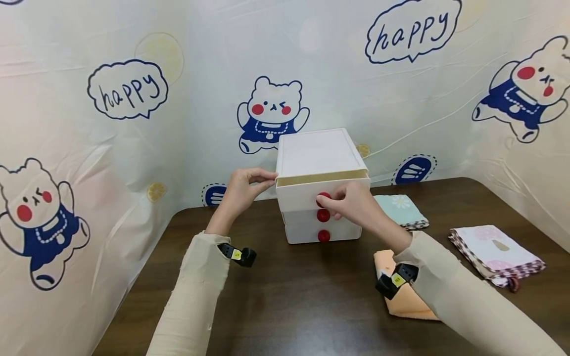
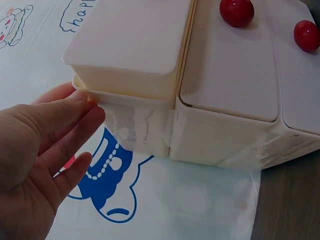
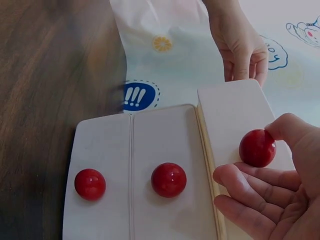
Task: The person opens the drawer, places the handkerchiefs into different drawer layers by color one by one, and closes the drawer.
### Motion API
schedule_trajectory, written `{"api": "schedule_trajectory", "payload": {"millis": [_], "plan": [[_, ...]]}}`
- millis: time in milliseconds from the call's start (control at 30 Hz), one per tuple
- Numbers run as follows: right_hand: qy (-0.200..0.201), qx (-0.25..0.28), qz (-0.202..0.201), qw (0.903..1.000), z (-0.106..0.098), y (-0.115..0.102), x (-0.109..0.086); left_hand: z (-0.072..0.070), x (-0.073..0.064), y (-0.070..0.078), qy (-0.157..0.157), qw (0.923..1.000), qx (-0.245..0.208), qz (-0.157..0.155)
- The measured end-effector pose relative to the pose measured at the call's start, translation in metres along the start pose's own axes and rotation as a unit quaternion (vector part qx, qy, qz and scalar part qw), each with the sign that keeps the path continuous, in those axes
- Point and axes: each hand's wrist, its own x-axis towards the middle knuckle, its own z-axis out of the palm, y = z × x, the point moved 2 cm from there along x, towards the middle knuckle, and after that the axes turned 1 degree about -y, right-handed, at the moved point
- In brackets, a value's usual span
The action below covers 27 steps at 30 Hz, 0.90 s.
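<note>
A white three-drawer box (image 1: 321, 151) with red round knobs stands toward the back of the table. Its top drawer (image 1: 297, 198) is pulled out a little, and a narrow gap shows behind its front. My right hand (image 1: 358, 203) holds the top drawer's red knob (image 3: 257, 148) between thumb and fingers. With thumb and fingertips, my left hand (image 1: 244, 192) pinches the box's upper left front edge, beside the drawer. The middle knob (image 3: 169, 180) and the bottom knob (image 3: 90, 184) are untouched, their drawers closed.
A folded mint cloth (image 1: 401, 207) lies right of the box, partly behind my right wrist. Farther right is a folded white and pink cloth (image 1: 494, 249) with checked edging. An orange cloth (image 1: 407, 301) lies under my right forearm. A printed curtain (image 1: 213, 59) hangs behind the table (image 1: 285, 306).
</note>
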Motion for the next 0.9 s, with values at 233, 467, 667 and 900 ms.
{"api": "schedule_trajectory", "payload": {"millis": [233, 467, 667, 900], "plan": [[-0.008, 0.001, 0.000, 1.0000, 0.000, -0.003, -0.006, 0.000, -0.001, 0.001, 0.002, 1.0000, -0.003, 0.003], [-0.024, 0.008, 0.001, 0.9997, 0.000, -0.006, -0.011, 0.001, -0.001, 0.001, 0.003, 1.0000, -0.005, 0.001], [-0.031, 0.016, 0.003, 0.9994, 0.000, -0.008, -0.016, 0.000, -0.002, 0.001, 0.001, 1.0000, -0.007, 0.000], [-0.026, 0.009, 0.000, 0.9996, -0.001, -0.011, -0.023, 0.000, -0.002, 0.001, 0.003, 1.0000, -0.006, -0.003]]}}
